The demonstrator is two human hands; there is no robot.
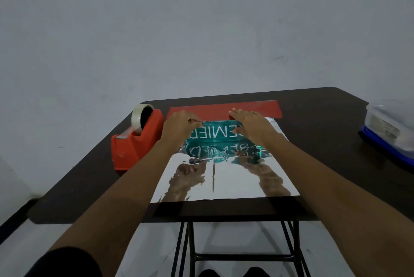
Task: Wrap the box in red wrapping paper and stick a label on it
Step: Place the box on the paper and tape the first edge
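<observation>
A teal box (pixel 215 133) with white lettering lies on a sheet of wrapping paper (pixel 226 178) whose shiny silver underside faces up and mirrors my arms. The sheet's far part shows its red side (pixel 257 107), folded over towards the box. My left hand (pixel 179 125) is at the box's left end, its fingers curled and pinching the paper's edge on the box top. My right hand (pixel 251 125) lies flat with straight fingers, pressing on the red paper and the box's right end.
An orange tape dispenser (pixel 137 142) with a roll of clear tape (pixel 141 117) stands left of the box. A clear plastic container on a blue lid (pixel 389 129) sits at the right edge of the dark table (pixel 324 142). A grey wall lies behind.
</observation>
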